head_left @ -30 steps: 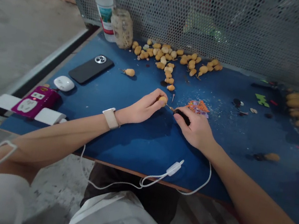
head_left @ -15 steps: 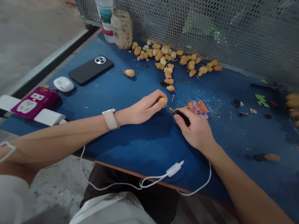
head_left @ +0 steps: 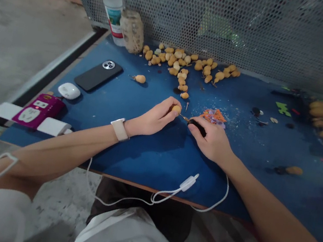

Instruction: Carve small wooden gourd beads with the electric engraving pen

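My left hand (head_left: 159,117) pinches a small tan gourd (head_left: 176,109) between thumb and fingers over the blue table. Closed around the black handle of a thin-tipped tool (head_left: 196,126) is my right hand (head_left: 212,140). The tool's metal shaft points left, and its tip meets the gourd or lies very close to it; the exact contact is too small to tell. Just beyond the right hand lies a heap of orange and purple scraps (head_left: 214,116). A short row of gourds (head_left: 182,87) runs from the back pile toward my hands.
Many small gourds (head_left: 175,57) lie along the perforated metal panel (head_left: 227,24). On the left are a bottle (head_left: 114,14), a jar (head_left: 132,33), a phone (head_left: 98,75), a white case (head_left: 69,91) and a purple power strip (head_left: 39,109). A white cable (head_left: 188,183) crosses the front edge.
Hardly anything differs. Both hands keep the same hold on the gourd and the tool, and the whole view has shifted very slightly.
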